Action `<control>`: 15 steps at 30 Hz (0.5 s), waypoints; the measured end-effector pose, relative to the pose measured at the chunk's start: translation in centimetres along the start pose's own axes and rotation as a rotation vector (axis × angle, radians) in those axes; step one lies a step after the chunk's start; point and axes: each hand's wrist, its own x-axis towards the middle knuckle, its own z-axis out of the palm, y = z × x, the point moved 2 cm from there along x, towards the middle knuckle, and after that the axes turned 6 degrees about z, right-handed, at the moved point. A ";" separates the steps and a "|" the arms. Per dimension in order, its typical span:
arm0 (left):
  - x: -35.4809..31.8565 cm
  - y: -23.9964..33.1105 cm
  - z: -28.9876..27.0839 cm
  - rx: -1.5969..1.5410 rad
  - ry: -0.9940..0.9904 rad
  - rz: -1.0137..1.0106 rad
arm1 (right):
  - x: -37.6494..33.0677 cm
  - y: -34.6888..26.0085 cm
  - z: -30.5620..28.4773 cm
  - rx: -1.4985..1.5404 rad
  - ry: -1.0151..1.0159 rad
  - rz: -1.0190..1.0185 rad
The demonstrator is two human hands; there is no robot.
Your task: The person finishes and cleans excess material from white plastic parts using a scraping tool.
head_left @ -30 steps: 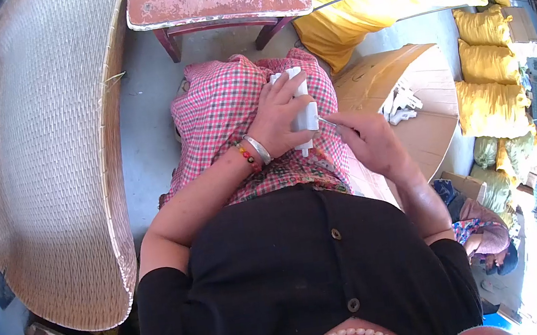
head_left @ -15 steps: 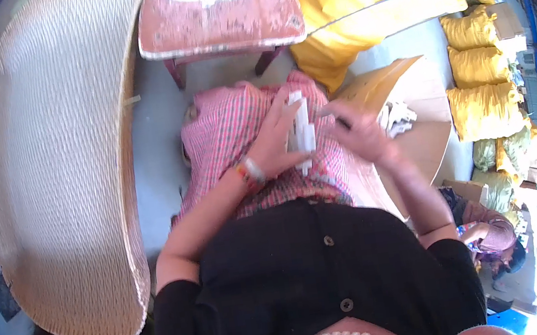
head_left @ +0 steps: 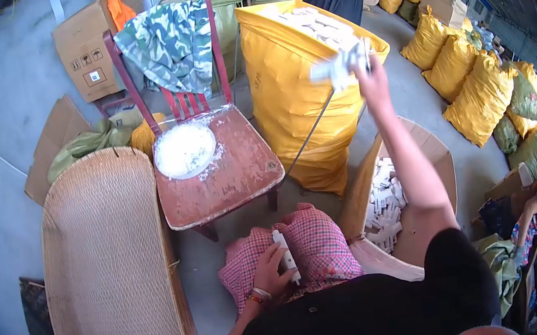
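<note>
Yellow sacks line the concrete floor around you. Your right hand (head_left: 371, 79) is raised, closed on blurred white pieces (head_left: 339, 67) above the open yellow sack (head_left: 299, 89). Your left hand (head_left: 272, 270) rests on your lap, fingers curled round a white plastic part (head_left: 286, 257).

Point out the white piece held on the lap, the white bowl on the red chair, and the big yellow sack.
white piece (head_left: 287, 256), head view, on its middle, beside the left hand's fingers.
white bowl (head_left: 185, 150), head view, on its pale filling.
yellow sack (head_left: 289, 90), head view, on its front wall.
</note>
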 end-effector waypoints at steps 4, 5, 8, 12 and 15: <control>1.3 -0.4 0.2 0.018 -0.009 -0.002 | 9.5 -1.0 0.6 0.075 0.094 0.205; 1.4 -0.4 0.1 0.003 -0.024 -0.031 | 9.1 -0.9 -0.6 0.147 0.063 0.180; 1.5 0.2 -0.1 0.029 -0.038 -0.066 | 3.7 -0.3 -4.6 0.251 0.014 0.188; 2.0 -0.7 -0.1 0.035 -0.112 -0.083 | -5.7 9.4 -13.2 -0.264 -0.150 0.318; 4.7 1.6 -1.0 0.041 -0.195 -0.103 | -13.0 24.0 -20.4 -0.334 -0.195 0.449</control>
